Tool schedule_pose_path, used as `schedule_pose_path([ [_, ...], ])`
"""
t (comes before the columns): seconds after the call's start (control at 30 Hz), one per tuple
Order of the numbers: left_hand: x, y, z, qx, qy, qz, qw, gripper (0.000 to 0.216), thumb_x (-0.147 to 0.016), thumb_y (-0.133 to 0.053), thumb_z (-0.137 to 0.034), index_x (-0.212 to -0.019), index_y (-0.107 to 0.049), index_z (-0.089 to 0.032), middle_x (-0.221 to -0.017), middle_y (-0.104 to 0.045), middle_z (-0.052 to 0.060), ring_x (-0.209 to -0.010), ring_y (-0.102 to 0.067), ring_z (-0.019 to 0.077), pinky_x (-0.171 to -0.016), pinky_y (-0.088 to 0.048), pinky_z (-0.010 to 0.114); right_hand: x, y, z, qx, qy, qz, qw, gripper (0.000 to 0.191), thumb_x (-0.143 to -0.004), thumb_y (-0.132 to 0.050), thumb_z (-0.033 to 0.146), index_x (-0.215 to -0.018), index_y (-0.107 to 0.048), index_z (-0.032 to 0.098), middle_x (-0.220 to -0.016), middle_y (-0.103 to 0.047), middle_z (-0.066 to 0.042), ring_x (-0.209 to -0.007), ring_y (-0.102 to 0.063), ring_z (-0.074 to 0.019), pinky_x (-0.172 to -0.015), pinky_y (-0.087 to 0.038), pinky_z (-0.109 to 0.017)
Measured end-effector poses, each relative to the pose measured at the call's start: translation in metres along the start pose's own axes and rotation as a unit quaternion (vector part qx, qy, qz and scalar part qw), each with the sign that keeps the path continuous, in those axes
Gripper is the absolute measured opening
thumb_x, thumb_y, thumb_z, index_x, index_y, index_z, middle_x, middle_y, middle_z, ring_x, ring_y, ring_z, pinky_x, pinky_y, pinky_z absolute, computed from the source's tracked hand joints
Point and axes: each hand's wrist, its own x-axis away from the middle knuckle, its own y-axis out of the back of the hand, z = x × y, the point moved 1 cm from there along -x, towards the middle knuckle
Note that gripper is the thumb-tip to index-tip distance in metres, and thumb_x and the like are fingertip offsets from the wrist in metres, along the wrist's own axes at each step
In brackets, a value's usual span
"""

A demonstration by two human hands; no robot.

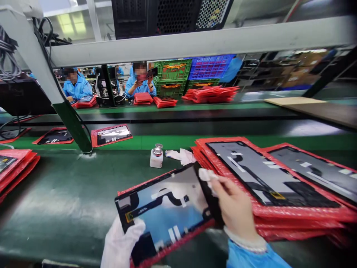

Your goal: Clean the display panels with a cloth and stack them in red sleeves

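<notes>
A tablet screen panel [170, 208] is tilted in front of me, its grey back showing a black ribbon cable and white tape strips. Red bubble wrap [178, 243] shows along its lower edge. My left hand [121, 236], in a white glove, grips the panel's lower left corner with the thumb on top. Bare, with a blue sleeve, my right hand [234, 203] pinches a white cloth [208, 175] against the panel's right end. Part of that edge is hidden behind the fingers.
Panels on red bubble wrap [267, 175] are stacked at right. A white dispenser bottle [156, 156] and a crumpled cloth [185, 156] stand behind. More panels [114, 134] lie at left. A slanted post [74, 128] rises from the bench. Co-workers [141, 83] sit across.
</notes>
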Motion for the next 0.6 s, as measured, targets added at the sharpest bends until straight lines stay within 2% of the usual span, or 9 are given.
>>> schedule_pose_path([
  [0.07, -0.007, 0.005, -0.017, -0.035, -0.154, 0.016, 0.987, 0.034, -0.081, -0.055, -0.041, -0.105, -0.066, -0.021, -0.1, -0.073, 0.005, -0.086, -0.068, 0.023, -0.077, -0.056, 0.032, -0.002, 0.012, 0.003, -0.169, -0.063, -0.084, 0.98, 0.036, -0.066, -0.075, 0.048, -0.086, -0.063, 0.02, -0.078, -0.061, 0.0, -0.066, -0.054, -0.0138, -0.063, -0.044, -0.026],
  [0.13, -0.019, 0.006, -0.031, -0.087, -0.275, 0.087, 0.953, 0.029, -0.083, -0.054, -0.037, -0.106, -0.067, -0.025, -0.106, -0.072, 0.003, -0.093, -0.067, 0.0195, -0.09, -0.052, 0.031, 0.002, 0.014, 0.0, -0.254, -0.095, -0.103, 0.957, 0.04, -0.06, -0.079, 0.047, -0.085, -0.064, 0.019, -0.077, -0.06, 0.001, -0.063, -0.053, -0.0122, -0.059, -0.044, -0.024],
  [0.27, -0.036, 0.002, -0.035, -0.285, -0.412, 0.185, 0.845, 0.038, -0.088, -0.045, -0.017, -0.119, -0.058, -0.035, -0.121, -0.064, -0.003, -0.118, -0.054, 0.0167, -0.112, -0.031, 0.037, 0.028, 0.002, -0.02, -0.121, -0.051, -0.025, 0.991, 0.033, -0.07, -0.072, 0.047, -0.087, -0.066, 0.019, -0.085, -0.065, -0.004, -0.075, -0.059, -0.018, -0.067, -0.047, -0.029],
  [0.3, -0.036, 0.002, -0.032, -0.307, -0.4, 0.152, 0.85, 0.044, -0.086, -0.046, -0.015, -0.126, -0.052, -0.035, -0.129, -0.058, -0.002, -0.126, -0.046, 0.0194, -0.114, -0.025, 0.04, 0.036, -0.003, -0.025, -0.042, -0.01, 0.034, 0.998, 0.029, -0.075, -0.067, 0.047, -0.087, -0.067, 0.02, -0.085, -0.065, -0.004, -0.077, -0.059, -0.0193, -0.069, -0.047, -0.03],
  [0.37, -0.033, 0.004, -0.025, -0.21, -0.281, 0.053, 0.935, 0.069, -0.079, -0.058, -0.018, -0.141, -0.029, -0.033, -0.144, -0.042, 0.002, -0.134, -0.034, 0.0262, -0.115, -0.022, 0.044, 0.051, -0.013, -0.035, 0.094, 0.067, 0.145, 0.983, 0.024, -0.083, -0.057, 0.044, -0.088, -0.069, 0.023, -0.085, -0.065, -0.003, -0.08, -0.059, -0.0215, -0.073, -0.046, -0.033],
  [0.43, -0.023, 0.003, -0.016, -0.033, -0.122, 0.005, 0.992, 0.094, -0.075, -0.065, -0.025, -0.146, -0.004, -0.027, -0.147, -0.036, 0.011, -0.129, -0.041, 0.0305, -0.108, -0.035, 0.044, 0.059, -0.021, -0.04, 0.18, 0.11, 0.19, 0.959, 0.023, -0.088, -0.052, 0.041, -0.091, -0.068, 0.025, -0.083, -0.063, -0.003, -0.083, -0.057, -0.0228, -0.075, -0.044, -0.035],
  [0.47, -0.016, 0.002, -0.011, 0.052, -0.045, 0.03, 0.997, 0.095, -0.076, -0.064, -0.029, -0.146, -0.001, -0.023, -0.144, -0.039, 0.014, -0.123, -0.048, 0.0307, -0.102, -0.043, 0.043, 0.062, -0.025, -0.04, 0.214, 0.124, 0.185, 0.951, 0.024, -0.089, -0.049, 0.04, -0.092, -0.068, 0.025, -0.083, -0.063, -0.003, -0.083, -0.057, -0.0231, -0.075, -0.043, -0.035],
  [0.53, -0.004, -0.004, -0.002, 0.15, 0.056, 0.128, 0.979, 0.07, -0.083, -0.053, -0.034, -0.144, -0.021, -0.022, -0.132, -0.053, 0.015, -0.111, -0.059, 0.0291, -0.091, -0.051, 0.041, 0.068, -0.033, -0.035, 0.297, 0.159, 0.16, 0.928, 0.027, -0.093, -0.043, 0.035, -0.091, -0.066, 0.023, -0.08, -0.061, -0.004, -0.081, -0.056, -0.0228, -0.072, -0.042, -0.035],
  [0.6, 0.002, -0.008, 0.008, 0.179, 0.082, 0.175, 0.965, 0.045, -0.088, -0.044, -0.041, -0.129, -0.048, -0.023, -0.117, -0.064, 0.012, -0.105, -0.062, 0.0262, -0.086, -0.052, 0.041, 0.084, -0.045, -0.023, 0.375, 0.221, 0.138, 0.89, 0.031, -0.095, -0.036, 0.028, -0.084, -0.064, 0.02, -0.075, -0.06, -0.005, -0.073, -0.055, -0.0223, -0.066, -0.04, -0.035],
])
